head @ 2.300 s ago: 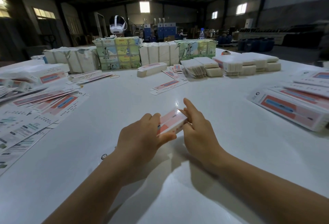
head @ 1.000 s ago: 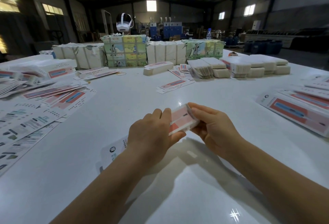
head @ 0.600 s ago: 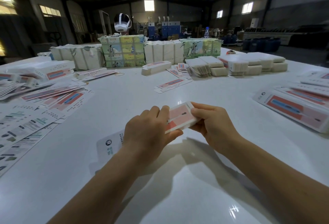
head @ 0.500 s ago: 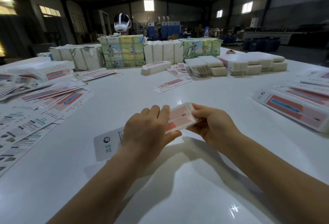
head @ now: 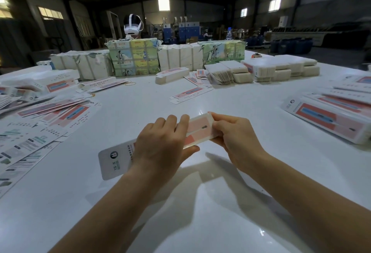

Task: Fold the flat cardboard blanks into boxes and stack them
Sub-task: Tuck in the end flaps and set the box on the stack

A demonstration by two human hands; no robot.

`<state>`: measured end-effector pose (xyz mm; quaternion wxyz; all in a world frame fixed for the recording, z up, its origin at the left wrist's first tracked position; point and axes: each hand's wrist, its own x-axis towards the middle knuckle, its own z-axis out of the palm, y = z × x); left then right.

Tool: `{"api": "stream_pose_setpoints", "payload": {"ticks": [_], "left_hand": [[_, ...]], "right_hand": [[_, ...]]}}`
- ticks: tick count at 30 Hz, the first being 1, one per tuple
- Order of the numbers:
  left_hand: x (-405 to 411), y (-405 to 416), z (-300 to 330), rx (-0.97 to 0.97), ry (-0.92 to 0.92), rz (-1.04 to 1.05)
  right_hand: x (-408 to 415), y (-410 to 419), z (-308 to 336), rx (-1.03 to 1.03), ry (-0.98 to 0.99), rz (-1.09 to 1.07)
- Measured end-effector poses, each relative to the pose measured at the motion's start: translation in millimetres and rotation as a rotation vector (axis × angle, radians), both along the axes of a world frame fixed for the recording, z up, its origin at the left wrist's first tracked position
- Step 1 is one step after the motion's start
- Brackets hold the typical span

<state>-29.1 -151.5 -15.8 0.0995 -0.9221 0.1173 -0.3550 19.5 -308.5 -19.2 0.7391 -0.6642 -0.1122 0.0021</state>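
Sliding out leftward now, the box's (head: 200,130) white tab end (head: 112,160) pokes past the left hand (head: 160,144), which earlier hid it. Left grip wraps the box's middle; right hand (head: 236,134) pinches the far end, apparently tucking a flap, though fingers hide it. It's held just above the counter (head: 200,202). Best to keep the body squeezed square and press the flap fully home. Count: one box in hand, two hands, one loose flat blank (head: 190,95) mid-counter.
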Motion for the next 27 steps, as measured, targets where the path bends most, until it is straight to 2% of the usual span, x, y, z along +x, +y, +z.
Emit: {"api": "stream_pose_setpoints", "payload": {"ticks": [3, 6, 8, 10, 11, 13, 15, 17, 23, 27], "left_hand": [[2, -3, -3, -0.037, 0.029, 0.005], [1, -6, -6, -0.152, 0.090, 0.071], [4, -5, -13, -0.149, 0.072, 0.110], [5, -5, -17, -0.144, 0.056, 0.126], [6, -6, -18, -0.148, 0.050, 0.131], [7, -7, -18, -0.170, 0.046, 0.150], [9, -7, -17, -0.191, 0.042, 0.178], [11, -6, -17, -0.205, 0.056, 0.187], [11, -3, -19, -0.250, 0.123, 0.143], [16, 0, -21, -0.247, 0.159, 0.140]], "right_hand": [[-5, 5, -3, -0.192, -0.149, -0.051], [-7, 7, -9, -0.389, -0.324, -0.118], [-7, 6, -9, -0.483, -0.430, -0.153], [-7, 6, -7, -0.486, -0.446, -0.152], [-6, 7, -7, -0.423, -0.400, -0.156], [-4, 7, -7, -0.223, -0.215, -0.165], [-3, 8, -9, -0.137, -0.077, -0.165], [-4, 8, -11, -0.219, -0.123, -0.201], [-8, 4, -10, -0.609, -0.510, -0.267], [-6, 4, -11, -0.707, -0.518, -0.242]]}}
